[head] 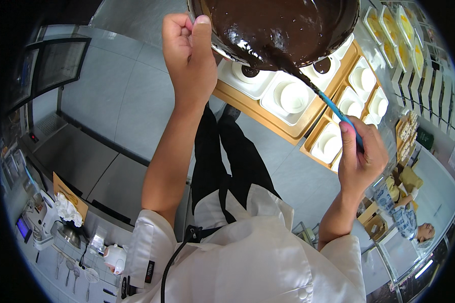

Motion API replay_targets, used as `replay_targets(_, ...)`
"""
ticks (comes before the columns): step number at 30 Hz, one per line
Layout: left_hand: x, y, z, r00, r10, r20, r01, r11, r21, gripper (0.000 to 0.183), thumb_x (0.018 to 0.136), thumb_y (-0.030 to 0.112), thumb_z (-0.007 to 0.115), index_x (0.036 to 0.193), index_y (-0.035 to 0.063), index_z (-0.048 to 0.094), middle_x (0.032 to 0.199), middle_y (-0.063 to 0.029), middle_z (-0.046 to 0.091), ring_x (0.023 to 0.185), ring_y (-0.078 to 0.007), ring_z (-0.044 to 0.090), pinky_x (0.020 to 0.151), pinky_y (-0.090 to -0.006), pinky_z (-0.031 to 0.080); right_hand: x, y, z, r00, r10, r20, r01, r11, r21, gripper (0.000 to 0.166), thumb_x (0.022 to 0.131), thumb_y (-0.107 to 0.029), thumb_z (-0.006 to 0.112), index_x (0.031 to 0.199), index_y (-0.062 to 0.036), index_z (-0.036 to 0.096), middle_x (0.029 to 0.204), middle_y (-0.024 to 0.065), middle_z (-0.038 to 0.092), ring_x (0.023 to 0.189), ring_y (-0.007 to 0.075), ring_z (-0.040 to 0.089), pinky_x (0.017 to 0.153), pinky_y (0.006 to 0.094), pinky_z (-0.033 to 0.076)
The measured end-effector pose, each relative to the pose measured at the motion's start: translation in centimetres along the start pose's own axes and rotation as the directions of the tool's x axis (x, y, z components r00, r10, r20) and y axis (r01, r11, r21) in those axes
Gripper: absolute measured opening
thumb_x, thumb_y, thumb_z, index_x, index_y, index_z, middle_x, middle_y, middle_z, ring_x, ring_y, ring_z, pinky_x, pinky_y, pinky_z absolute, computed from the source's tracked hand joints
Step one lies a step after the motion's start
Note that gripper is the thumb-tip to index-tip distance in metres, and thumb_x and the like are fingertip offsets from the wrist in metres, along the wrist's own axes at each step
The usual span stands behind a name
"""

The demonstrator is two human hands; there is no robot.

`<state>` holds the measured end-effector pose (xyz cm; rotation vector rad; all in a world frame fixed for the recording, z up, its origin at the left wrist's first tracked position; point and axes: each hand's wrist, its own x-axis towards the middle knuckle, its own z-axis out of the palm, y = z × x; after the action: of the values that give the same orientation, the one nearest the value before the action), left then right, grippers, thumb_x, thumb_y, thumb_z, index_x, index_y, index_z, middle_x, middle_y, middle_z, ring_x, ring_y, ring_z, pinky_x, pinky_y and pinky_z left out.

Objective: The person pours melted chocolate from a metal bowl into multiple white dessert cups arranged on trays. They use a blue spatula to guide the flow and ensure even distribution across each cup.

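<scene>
My left hand [189,57] grips the rim of a metal bowl [224,53], thumb on top. The bowl is cut off by the picture's upper edge. It is tilted towards me and holds glossy dark brown liquid, apparently melted chocolate [273,22]. In my right hand [364,155] is the blue handle of a spatula or similar tool [333,106]; its coated lower end reaches over the bowl's lip into the liquid. Below the bowl, square white dishes with round white moulds [294,97] stand on a tan tray [250,104]. Dark liquid shows in two moulds [250,71].
Another tan tray [307,146] holds more white moulds. Beyond lie clear containers with yellow contents [405,28], white stacked pieces [417,87] and a board of pale pieces [406,132]. A person in blue patterned clothing [404,217] is at the right. Crumpled white cloth [66,208] lies left.
</scene>
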<state>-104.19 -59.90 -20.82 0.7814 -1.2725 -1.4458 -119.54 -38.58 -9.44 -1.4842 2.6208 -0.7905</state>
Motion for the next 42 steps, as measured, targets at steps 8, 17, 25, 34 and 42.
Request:
replay_targets(8,0.0,-0.2,0.5,0.999,0.035,-0.032,-0.035,0.999,-0.019,0.018,0.098,0.017,0.059,0.092,0.0094,0.044,0.074,0.0043,0.046,0.06,-0.0003,0.039,0.053,-0.0173,0.033,-0.6,0.4,-0.3,0.999,0.046,-0.021,-0.046,0.999,0.025,0.016,0.081,-0.01,0.08,0.093,-0.0019,0.074,0.063,0.0038,0.053,0.054,0.0101,0.046,0.049,0.023,0.033)
replay_targets(17,0.4,-0.1,0.8,0.998,0.017,-0.065,-0.018,1.0,-0.013,0.018,0.097,0.016,0.06,0.093,0.0095,0.044,0.074,0.004,0.045,0.06,-0.0011,0.039,0.052,-0.0184,0.032,-0.3,0.0,-0.5,1.0,0.014,0.013,-0.014,0.999,0.033,0.015,0.08,-0.01,0.08,0.092,-0.0022,0.074,0.064,0.0028,0.054,0.054,0.0103,0.045,0.049,0.0236,0.032)
replay_targets(25,0.8,-0.5,0.4,0.999,-0.032,-0.03,0.03,0.998,-0.062,0.015,0.098,0.015,0.058,0.095,0.0093,0.044,0.078,0.0027,0.047,0.062,-0.0021,0.042,0.052,-0.0185,0.035,-0.4,0.3,-0.2,0.997,0.006,-0.079,-0.005,1.0,0.016,0.016,0.08,-0.009,0.08,0.093,-0.0024,0.075,0.064,0.0029,0.055,0.055,0.01,0.044,0.049,0.0239,0.031)
replay_targets(34,1.3,-2.8,-0.7,0.997,-0.07,0.024,0.07,0.997,-0.01,0.017,0.098,0.016,0.058,0.096,0.0079,0.043,0.079,0.0004,0.051,0.064,-0.0041,0.047,0.055,-0.0212,0.041,-1.7,-2.0,0.6,0.996,0.069,-0.055,-0.072,0.996,-0.051,0.015,0.081,-0.008,0.079,0.093,-0.0014,0.074,0.064,0.0028,0.054,0.055,0.0095,0.045,0.049,0.0243,0.033)
replay_targets(42,2.1,-3.6,-0.8,0.993,-0.084,0.085,0.091,0.993,-0.079,0.017,0.099,0.015,0.055,0.096,0.0061,0.041,0.081,-0.0024,0.051,0.063,-0.009,0.052,0.054,-0.0299,0.053,-4.9,-1.6,1.8,0.813,0.571,-0.112,-0.523,0.802,0.288,0.019,0.091,-0.019,0.073,0.093,0.0003,0.073,0.067,-0.0053,0.054,0.06,0.0031,0.04,0.053,0.0193,0.028)
